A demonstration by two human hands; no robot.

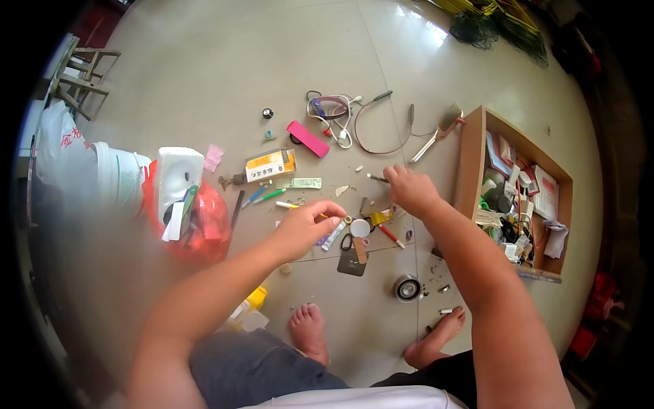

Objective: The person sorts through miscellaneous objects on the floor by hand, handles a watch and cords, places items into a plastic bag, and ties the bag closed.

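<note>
My right hand [409, 189] is closed on a thin dark pen-like stick [376, 178] with a pale tip, which points left above the floor. My left hand [310, 229] hangs over the small items with its fingers loosely curved and apart, nothing visible in it. By its fingertips lie a yellow marker [287, 204] and a small white tube [333, 236]. Between the hands are a white round lid [360, 228], a yellow piece [381, 217], a red marker [392, 236] and a dark square card [352, 263]. Blue [255, 195] and green [271, 195] markers lie further left.
At right stands a wooden drawer [470, 163] full of mixed items. A red plastic bag [208, 228] with white foam [178, 167] sits left. Cables [364, 146], a pink box [308, 138], a yellow-white box [270, 165] and a tape roll [407, 288] lie on the floor.
</note>
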